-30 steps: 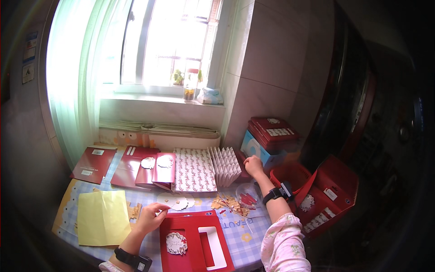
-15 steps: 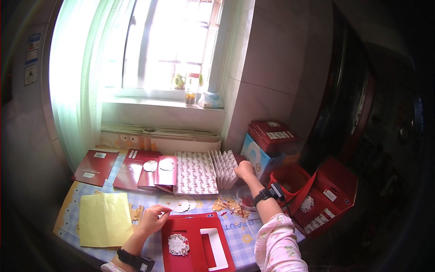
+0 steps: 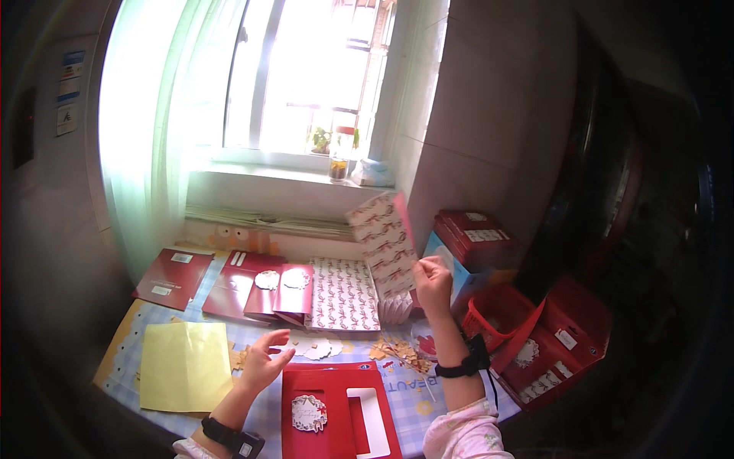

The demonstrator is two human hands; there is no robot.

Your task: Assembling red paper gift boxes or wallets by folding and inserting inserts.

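My right hand (image 3: 433,284) is closed on the lower right edge of a patterned paper sheet (image 3: 382,246), white with a red print and pink at its far edge. The sheet is raised and tilted above a stack of folded patterned paper (image 3: 396,309). My left hand (image 3: 265,361) hovers empty with fingers apart, just up and left of a red card folder (image 3: 333,436). That folder lies flat at the near edge of the table, with a white scalloped label (image 3: 309,413) on it and a white-edged cutout at its right.
A flat patterned panel (image 3: 344,294) and dark red folders (image 3: 225,287) line the back of the table. Yellow paper (image 3: 183,367) lies left; small tan pieces (image 3: 401,353) are scattered right of centre. At right are a red basket (image 3: 498,312), a red box (image 3: 552,344) and stacked red packages (image 3: 475,236).
My right hand has lifted a patterned sheet up from the folded stack. My left hand's fingers have opened. The whole view has shifted slightly, moving the scene to the right.
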